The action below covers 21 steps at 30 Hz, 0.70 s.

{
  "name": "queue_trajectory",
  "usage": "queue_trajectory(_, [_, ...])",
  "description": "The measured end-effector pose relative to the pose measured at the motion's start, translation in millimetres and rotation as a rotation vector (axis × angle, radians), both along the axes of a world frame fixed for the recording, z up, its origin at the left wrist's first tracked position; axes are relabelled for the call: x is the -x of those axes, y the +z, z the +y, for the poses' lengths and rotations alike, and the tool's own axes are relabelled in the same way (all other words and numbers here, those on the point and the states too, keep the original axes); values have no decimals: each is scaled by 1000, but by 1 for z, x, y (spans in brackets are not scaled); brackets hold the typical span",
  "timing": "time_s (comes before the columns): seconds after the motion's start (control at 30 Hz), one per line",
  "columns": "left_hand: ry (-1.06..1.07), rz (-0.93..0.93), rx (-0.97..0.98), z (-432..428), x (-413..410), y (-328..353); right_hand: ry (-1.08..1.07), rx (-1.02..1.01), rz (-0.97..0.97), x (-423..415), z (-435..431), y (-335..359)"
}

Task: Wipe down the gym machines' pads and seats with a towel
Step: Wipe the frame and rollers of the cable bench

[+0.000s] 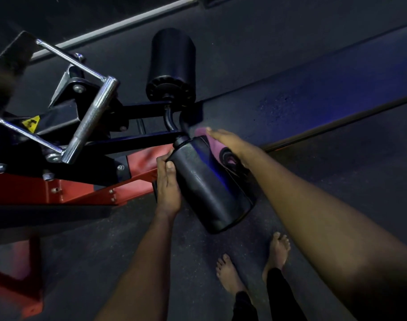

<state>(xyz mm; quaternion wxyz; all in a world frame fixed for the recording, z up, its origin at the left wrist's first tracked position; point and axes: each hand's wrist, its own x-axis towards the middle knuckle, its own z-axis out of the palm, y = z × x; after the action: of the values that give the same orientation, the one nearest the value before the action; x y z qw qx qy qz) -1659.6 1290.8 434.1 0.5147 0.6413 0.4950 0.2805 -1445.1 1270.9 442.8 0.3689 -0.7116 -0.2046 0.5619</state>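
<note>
A black cylindrical roller pad (207, 188) hangs from the machine's black arm at the centre. My left hand (167, 181) grips its left end, fingers curled round the edge. My right hand (228, 141) lies flat on a pink and purple towel (218, 149), pressing it against the pad's upper right side. Only part of the towel shows beside and under the hand. A second black roller pad (171, 66) sits farther back on the same arm, untouched.
The machine's red frame (65, 188) and black linkage lie to the left, with chrome bars and a chrome handle (91, 119) above them. My bare feet (251, 262) stand on the dark rubber floor (337, 93) below the pad.
</note>
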Motion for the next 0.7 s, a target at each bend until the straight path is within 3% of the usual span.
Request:
queue_trajectory(0.1, [-17,2,55,3,4,-1,-38,20,-28,3,-13,-1])
queue_trajectory(0.27, [-23,2,110,2,8,3,94,54,-661,48,-62,41])
queue_trajectory(0.4, [-59,-18,129,8,13,2,148,37,-908,78,-97,54])
queue_trajectory(0.5, [-14,16,-28,5,8,10,123,101,-816,65,-72,48])
queue_trajectory(0.6, [149,249,-281,5,-18,25,165,98,-565,30,-32,34])
queue_trajectory(0.7, [122,458,-261,1,-49,41,197,35,-488,16,-23,30])
